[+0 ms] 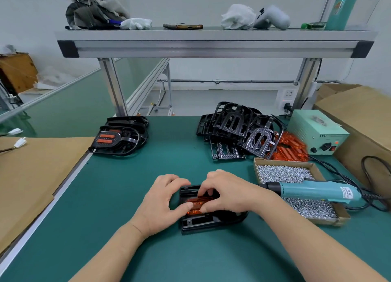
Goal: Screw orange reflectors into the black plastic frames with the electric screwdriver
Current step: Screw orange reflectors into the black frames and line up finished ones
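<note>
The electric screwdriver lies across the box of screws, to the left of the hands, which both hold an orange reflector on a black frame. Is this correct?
Only the side is wrong: the head view shows the electric screwdriver across the box of screws to the right of the left hand and right hand holding the orange reflector.

Aluminium shelf (pixel 213 47) spans green bench (pixel 127 197); white walls (pixel 190 4).

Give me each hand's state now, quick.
Left hand: grips the black plastic frame, thumb on the orange plastic reflector.
Right hand: pinches that same reflector.
</note>
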Demonstrator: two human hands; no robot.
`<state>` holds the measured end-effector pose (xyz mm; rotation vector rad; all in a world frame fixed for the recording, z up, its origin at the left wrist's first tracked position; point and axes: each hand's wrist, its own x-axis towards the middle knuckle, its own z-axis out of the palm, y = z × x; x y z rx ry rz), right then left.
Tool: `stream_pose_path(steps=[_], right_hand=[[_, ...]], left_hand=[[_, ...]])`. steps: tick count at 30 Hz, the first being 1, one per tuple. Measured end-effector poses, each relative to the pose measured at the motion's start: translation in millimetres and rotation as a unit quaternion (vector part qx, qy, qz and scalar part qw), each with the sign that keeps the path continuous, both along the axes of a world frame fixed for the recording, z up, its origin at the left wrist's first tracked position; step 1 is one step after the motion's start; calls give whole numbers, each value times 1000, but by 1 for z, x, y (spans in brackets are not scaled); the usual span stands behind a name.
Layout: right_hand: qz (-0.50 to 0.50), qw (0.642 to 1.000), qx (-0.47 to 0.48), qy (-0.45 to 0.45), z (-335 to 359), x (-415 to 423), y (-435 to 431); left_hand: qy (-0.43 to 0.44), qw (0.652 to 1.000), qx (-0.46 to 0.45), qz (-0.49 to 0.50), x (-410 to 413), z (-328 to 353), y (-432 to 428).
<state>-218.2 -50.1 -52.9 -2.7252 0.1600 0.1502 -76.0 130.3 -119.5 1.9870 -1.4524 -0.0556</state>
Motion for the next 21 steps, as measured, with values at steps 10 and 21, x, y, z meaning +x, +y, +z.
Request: stream_pose_path(steps=[10, 21], right_hand=[[-17, 999, -42, -3, -1, -5, 4], [-301, 946, -110, -43, 35, -39, -90]], left_hand=[[-34, 999, 4, -10, 3, -4, -2], [-12, 1000, -12, 17, -2, 1, 1]])
